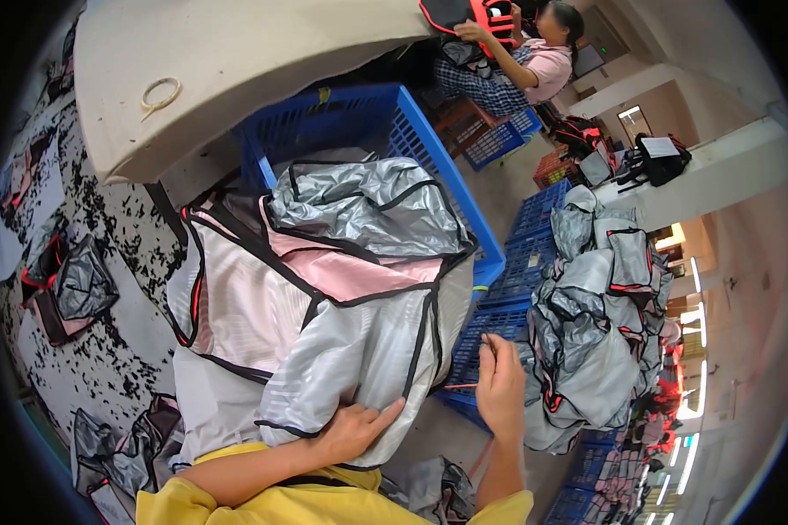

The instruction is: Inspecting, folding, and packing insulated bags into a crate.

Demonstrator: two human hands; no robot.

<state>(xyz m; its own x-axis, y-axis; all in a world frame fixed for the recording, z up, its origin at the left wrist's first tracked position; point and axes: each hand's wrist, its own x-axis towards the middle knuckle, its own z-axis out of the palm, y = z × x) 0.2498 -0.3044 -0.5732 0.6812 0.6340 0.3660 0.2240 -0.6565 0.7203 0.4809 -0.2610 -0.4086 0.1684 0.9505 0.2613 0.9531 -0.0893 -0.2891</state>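
My left hand (352,429) presses flat and open on the silver liner panel (341,350) draped over the blue crate (429,149), right hand (499,385) pinching small snips (488,346) beside it, so a careless snip could nick the black edging.

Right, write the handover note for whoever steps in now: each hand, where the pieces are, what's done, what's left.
Left hand: flat on the lower edge of the silver lined piece draped over the blue crate.
Right hand: raised beside it, pinching a small thin tool; an orange thread runs to the piece.
Done: a heap of similar pieces on stacked crates at right.
Left: this piece is in hand; more lie on the floor at left.
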